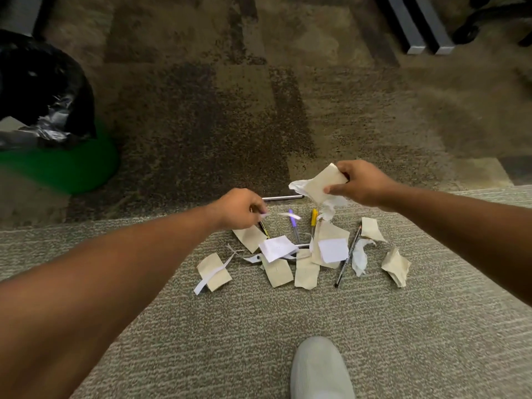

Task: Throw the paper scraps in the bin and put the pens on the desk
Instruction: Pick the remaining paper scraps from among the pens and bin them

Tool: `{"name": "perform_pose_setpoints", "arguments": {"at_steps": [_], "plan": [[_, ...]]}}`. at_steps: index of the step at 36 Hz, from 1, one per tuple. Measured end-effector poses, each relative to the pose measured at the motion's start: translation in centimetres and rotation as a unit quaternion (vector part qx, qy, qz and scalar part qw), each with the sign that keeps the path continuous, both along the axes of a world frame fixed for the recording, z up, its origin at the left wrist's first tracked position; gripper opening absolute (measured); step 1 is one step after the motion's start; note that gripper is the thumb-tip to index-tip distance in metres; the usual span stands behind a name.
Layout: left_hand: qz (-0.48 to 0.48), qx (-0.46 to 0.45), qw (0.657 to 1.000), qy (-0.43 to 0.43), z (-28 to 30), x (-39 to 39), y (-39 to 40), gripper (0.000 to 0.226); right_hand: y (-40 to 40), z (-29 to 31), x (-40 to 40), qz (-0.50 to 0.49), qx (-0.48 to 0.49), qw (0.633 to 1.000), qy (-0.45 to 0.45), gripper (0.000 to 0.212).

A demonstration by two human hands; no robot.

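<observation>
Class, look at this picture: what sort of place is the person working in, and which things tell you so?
Probably an office. The floor is patterned carpet tile, a green bin with a black liner stands nearby, and grey metal furniture legs and what looks like a chair base show at the top.

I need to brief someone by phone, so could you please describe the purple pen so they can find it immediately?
Find the paper scraps scattered on the grey carpet. At their far edge, between the two hands, lies the purple pen. The pen beside it is yellow.

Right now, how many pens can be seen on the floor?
5: silver pen farthest away, purple pen and yellow pen mid-pile, black pen at right, one under the left hand. Scraps may hide more.
</observation>
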State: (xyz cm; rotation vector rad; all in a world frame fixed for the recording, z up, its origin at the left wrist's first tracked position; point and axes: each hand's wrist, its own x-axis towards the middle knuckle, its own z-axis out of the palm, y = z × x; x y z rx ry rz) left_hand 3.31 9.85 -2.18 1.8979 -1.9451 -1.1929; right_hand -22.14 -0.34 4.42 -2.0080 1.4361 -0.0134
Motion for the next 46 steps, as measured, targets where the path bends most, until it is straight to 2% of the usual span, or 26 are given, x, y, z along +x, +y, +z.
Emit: {"name": "perform_pose_setpoints", "arguments": {"at_steps": [3,8,13,19,22,27,31,33,36,39,43,46], "plan": [[-0.05,0.063,0.996,0.029,0.6,-1.4,0.2,0.016,-0.1,0.3,0.1,-0.002,-0.004,1.0,0.003,0.024],[-0.133,0.099,0.986,-0.027,0.3,-3.5,0.7,0.011,-0.3,1.1,-0.4,0.042,0.033,0.997,0.056,0.027],[-0.155,0.053,0.979,-0.123,0.0,-5.1,1.1,0.008,0.2,1.7,-0.8,0.128,0.139,0.972,0.141,0.027],[-0.133,0.025,0.979,-0.153,-0.5,-6.0,2.0,0.009,2.7,0.1,-1.6,0.223,0.121,0.94,0.229,0.054],[-0.099,0.033,0.988,-0.118,-0.8,-5.7,2.3,0.021,3.7,-1.1,-2.1,0.233,0.105,0.937,0.239,0.051],[-0.094,0.06,0.99,-0.088,-0.6,-4.9,1.9,0.026,4.8,-2.5,-2.3,0.248,0.091,0.932,0.249,0.058],[-0.125,0.065,0.983,-0.114,-0.4,-4.7,1.7,0.07,5.6,-3.5,-1.9,0.252,0.078,0.928,0.262,0.058],[-0.142,0.055,0.978,-0.145,-0.6,-4.9,1.8,0.076,5.7,-3.6,-1.7,0.253,0.07,0.929,0.262,0.057],[-0.152,0.039,0.972,-0.176,-1.0,-5.4,2.4,0.065,5.2,-3.2,-1.5,0.251,0.068,0.929,0.264,0.047],[-0.141,0.021,0.972,-0.185,-1.1,-5.6,2.8,0.044,4.4,-2.3,-1.3,0.235,0.084,0.933,0.258,0.042],[-0.107,0.013,0.981,-0.161,-1.0,-5.2,2.8,0.018,3.6,-1.1,-1.2,0.208,0.128,0.944,0.223,0.036],[-0.078,0.019,0.99,-0.119,-0.7,-4.3,2.5,0.018,3.1,-0.3,-1.3,0.175,0.18,0.949,0.189,0.03]]}}
